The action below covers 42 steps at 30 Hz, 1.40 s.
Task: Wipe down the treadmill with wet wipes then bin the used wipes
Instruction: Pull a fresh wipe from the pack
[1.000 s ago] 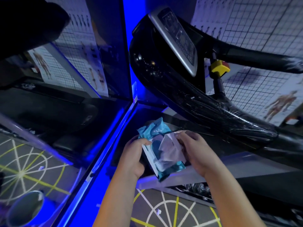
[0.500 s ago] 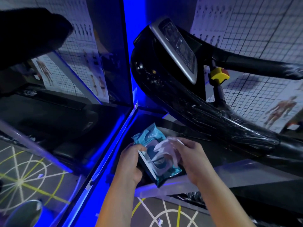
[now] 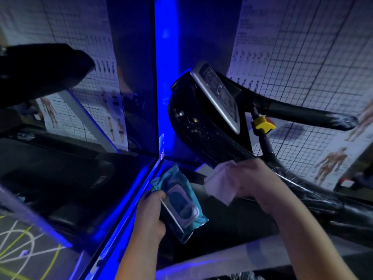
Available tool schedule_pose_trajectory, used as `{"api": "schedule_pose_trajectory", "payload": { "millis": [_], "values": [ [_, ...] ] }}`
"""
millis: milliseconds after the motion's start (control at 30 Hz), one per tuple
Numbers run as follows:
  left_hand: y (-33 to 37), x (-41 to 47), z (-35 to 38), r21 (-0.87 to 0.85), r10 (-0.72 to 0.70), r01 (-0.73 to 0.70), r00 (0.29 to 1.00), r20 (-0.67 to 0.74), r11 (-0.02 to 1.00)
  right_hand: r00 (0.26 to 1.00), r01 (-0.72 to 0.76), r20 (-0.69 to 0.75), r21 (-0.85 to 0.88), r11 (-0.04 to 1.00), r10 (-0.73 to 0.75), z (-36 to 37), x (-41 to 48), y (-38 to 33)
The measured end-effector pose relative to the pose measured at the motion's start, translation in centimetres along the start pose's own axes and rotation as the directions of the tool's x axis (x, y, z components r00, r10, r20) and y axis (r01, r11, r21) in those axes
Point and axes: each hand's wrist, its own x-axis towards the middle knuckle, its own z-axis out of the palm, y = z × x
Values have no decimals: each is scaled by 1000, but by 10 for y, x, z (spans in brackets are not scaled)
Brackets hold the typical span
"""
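Observation:
My left hand [image 3: 150, 215] grips a blue pack of wet wipes [image 3: 179, 201] with its lid flap open, low in the middle of the view. My right hand [image 3: 254, 178] pinches a white wet wipe [image 3: 220, 183], free of the pack and hanging to the right of it. The black treadmill console [image 3: 201, 122] with its silver display panel [image 3: 220, 98] rises just behind the wipe. The plastic-wrapped handrail [image 3: 302, 190] runs down to the right, under my right forearm. A yellow safety key [image 3: 263, 124] sits beside the display.
A mirror wall [image 3: 60, 168] on the left reflects the treadmill. A blue light strip [image 3: 165, 57] runs up the corner and along the floor edge. Grid posters with body charts [image 3: 312, 57] cover the walls. The far handrail [image 3: 314, 116] sticks out to the right.
My right hand has pulled the wipe fully out of the pack and lifted it up and right toward the console. My left hand has lowered the pack slightly.

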Motion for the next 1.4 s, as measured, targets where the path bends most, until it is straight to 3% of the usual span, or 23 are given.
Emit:
{"api": "schedule_pose_trajectory", "payload": {
  "millis": [67,167,233,300,367,400,467,533,633,800,867,967,1033,1133,1300,1400],
  "values": [
    [11,7,-6,-20,0,0,1000,-9,1000,999,-14,-27,258,966,22,4,12,-18],
    [25,18,-15,-74,14,-15,1000,-12,997,972,119,-230,338,934,-41,8,32,-43],
    [34,25,-20,-127,12,-13,1000,-3,992,870,280,-448,103,954,-207,12,44,-59],
    [41,32,-23,-163,12,-11,1000,9,987,672,294,-597,-327,898,-438,19,56,-75],
    [50,35,-24,-167,6,-1,999,33,986,526,266,-542,-626,733,-655,33,72,-88],
    [54,37,-24,-164,-1,8,999,44,986,516,233,-435,-758,609,-738,42,79,-91],
    [60,42,-25,-159,-7,19,997,76,987,634,168,-208,-903,395,-745,63,98,-80],
    [67,45,-26,-165,-14,34,992,123,986,743,208,-68,-922,325,-666,80,102,-61],
    [73,52,-29,-181,-27,55,988,153,982,710,232,-23,-936,264,-703,91,96,-39],
    [71,71,-28,-152,-52,76,986,160,986,589,328,65,-930,165,-806,80,100,-26],
    [70,78,-26,-158,-57,85,983,174,984,569,396,78,-898,190,-819,77,96,-35],
    [67,85,-23,-166,-60,94,978,198,982,529,490,-18,-810,323,-848,72,99,-48],
    [65,87,-23,-161,-73,105,979,191,981,566,465,-48,-806,367,-823,69,113,-48],
    [64,90,-23,-164,-81,110,981,177,980,736,348,-8,-853,389,-677,76,137,-39],
    [68,93,-31,-167,-80,105,985,150,980,682,227,-33,-940,255,-730,92,156,-31],
    [73,91,-32,-151,-66,87,988,138,985,719,213,52,-966,148,-693,109,161,-47]
  ]
}}
